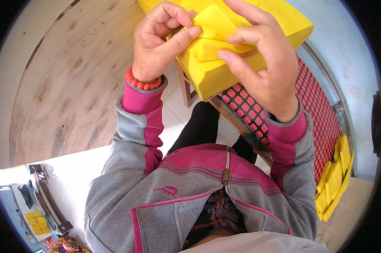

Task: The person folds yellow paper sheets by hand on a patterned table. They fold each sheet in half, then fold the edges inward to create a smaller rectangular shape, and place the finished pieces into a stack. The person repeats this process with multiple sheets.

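My left hand [161, 40] pinches the edge of a folded piece of yellow cloth [215, 23] between thumb and fingers. Over the right side of the cloth, my right hand [264, 55] has its thumb and fingers apart, the tips close to the folds. Whether those tips touch the cloth, I cannot tell. Beneath both hands lies a large yellow block with flat sides [218, 78], which looks like a cloth-covered box or a thick stack. The upper edge of the view cuts off its far part.
A red and black patterned surface [315, 101] with a wooden edge runs along the right. Several folded yellow pieces [336, 181] lie at its near end. A large wooden board [72, 84] fills the left. Another yellow bundle [37, 223] sits on a table at lower left.
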`<control>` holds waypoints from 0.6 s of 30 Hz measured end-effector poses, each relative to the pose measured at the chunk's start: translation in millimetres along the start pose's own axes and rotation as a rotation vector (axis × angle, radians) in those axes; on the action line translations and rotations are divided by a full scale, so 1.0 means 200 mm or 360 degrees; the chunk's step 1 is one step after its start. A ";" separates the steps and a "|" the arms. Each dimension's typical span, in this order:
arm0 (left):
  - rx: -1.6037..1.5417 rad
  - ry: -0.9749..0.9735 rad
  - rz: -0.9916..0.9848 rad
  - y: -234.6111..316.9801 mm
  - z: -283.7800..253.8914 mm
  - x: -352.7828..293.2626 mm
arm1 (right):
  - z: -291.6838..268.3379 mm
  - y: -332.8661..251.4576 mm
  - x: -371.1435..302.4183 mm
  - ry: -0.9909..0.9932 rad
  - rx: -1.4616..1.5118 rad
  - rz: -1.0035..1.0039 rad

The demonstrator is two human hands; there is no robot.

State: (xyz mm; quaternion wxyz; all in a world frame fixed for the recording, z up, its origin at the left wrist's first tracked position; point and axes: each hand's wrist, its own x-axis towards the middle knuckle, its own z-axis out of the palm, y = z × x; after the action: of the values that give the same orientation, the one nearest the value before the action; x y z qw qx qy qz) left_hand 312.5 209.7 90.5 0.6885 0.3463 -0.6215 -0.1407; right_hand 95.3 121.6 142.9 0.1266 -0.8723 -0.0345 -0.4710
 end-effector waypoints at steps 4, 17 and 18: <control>-0.0031 -0.0013 -0.0036 0.00 -0.01 -0.01 | 0.03 0.05 0.01 0.0013 0.0017 -0.0242; 0.0087 -0.0394 0.0150 0.04 -0.04 0.04 | 0.05 0.04 -0.02 -0.0029 0.0107 -0.0015; 0.0124 -0.0376 0.0138 0.04 -0.03 0.04 | 0.05 0.04 -0.02 -0.0019 0.0108 0.0004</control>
State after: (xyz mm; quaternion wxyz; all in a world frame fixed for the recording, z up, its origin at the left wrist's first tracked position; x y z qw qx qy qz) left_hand 317.7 212.8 102.3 0.6020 0.3266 -0.7176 -0.1264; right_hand 103.1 117.5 132.7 0.1564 -0.8703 -0.0501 -0.4643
